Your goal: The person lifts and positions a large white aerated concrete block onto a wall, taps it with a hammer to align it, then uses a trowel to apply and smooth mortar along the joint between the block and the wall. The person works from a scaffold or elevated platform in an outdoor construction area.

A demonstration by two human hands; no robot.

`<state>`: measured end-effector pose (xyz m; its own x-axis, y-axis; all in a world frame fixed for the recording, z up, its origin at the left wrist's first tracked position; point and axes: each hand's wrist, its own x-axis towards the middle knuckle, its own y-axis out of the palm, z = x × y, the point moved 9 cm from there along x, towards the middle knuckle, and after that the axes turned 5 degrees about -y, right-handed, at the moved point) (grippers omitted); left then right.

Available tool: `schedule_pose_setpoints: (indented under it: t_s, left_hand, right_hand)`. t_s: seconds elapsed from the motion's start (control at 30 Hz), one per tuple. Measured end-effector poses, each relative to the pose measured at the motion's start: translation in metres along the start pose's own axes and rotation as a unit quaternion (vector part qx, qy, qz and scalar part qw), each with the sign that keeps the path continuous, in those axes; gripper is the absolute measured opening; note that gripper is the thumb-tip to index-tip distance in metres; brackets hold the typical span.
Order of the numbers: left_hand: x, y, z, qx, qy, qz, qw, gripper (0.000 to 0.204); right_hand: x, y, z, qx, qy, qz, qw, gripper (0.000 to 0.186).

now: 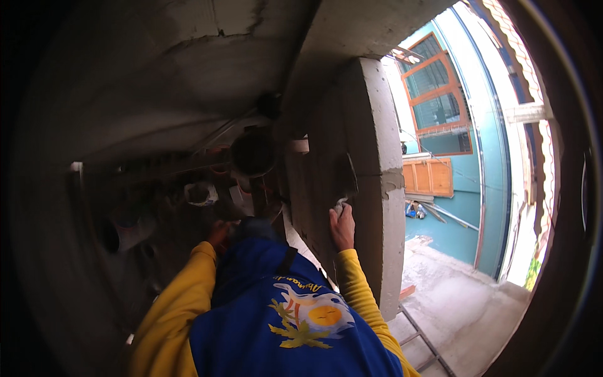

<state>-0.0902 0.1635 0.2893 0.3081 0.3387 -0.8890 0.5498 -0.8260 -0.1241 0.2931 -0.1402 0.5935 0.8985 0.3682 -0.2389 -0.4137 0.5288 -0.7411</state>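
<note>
My right hand (342,227) is wrapped round the pale handle of a trowel (350,177). The trowel's dark blade points up and lies against, or very close to, the shaded face of a grey block wall (320,157), near its lit end edge. My left hand (220,234) is in deep shadow beside my waist on the left. Its fingers are too dark to read, and whether it holds anything is hidden.
Below on the left, a dark bucket (253,152), a whitish container (201,194) and a pale bucket (125,234) stand in gloom. Past the wall's end, a ladder-like metal frame (418,336) lies over the concrete floor (458,314). Beyond are a teal wall (465,217) and an orange-framed window (436,94).
</note>
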Motion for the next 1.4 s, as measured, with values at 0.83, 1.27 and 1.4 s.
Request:
schedule_pose_setpoints:
  t_s: [0.83,1.27,1.4]
  left_hand:
    - [-0.139,-0.012,0.103,0.195,0.012,-0.095,0.976,0.043]
    - [-0.165,-0.015,0.026,0.079,-0.010,-0.161,0.984,0.039]
    - [-0.157,-0.009,0.035,0.020,-0.022,-0.152,0.988,0.040]
  right_hand:
    - [0.370,0.196,-0.018,0.031,-0.045,-0.021,0.998,0.063]
    - [0.365,0.132,0.046,0.047,-0.138,-0.075,0.986,0.042]
    - [0.351,0.093,0.070,0.043,-0.111,-0.154,0.981,0.044]
